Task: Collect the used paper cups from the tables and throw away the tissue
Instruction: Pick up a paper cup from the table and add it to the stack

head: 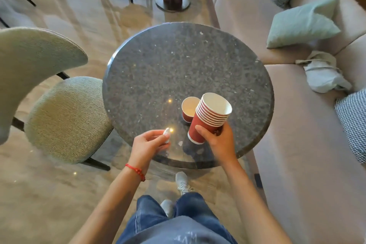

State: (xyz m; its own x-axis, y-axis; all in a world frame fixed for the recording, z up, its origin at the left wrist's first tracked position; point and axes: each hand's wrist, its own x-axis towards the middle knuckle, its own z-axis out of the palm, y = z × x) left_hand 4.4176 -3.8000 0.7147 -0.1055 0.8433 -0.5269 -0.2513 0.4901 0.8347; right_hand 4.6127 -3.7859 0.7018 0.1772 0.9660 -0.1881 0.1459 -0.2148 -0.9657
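Round stone table [158,61] between chair [65,119] and sofa [297,125] — tissue [167,133] pinched by left hand [147,144], cup stack [208,119] clasped by right hand [219,140]; one cup [189,109] left on table.

Tissue [167,134] mostly hidden (left grip [148,142] covers it).

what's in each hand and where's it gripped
Right hand grips the cup stack around the bottom cup's side. Left hand pinches a tissue in its fingers.
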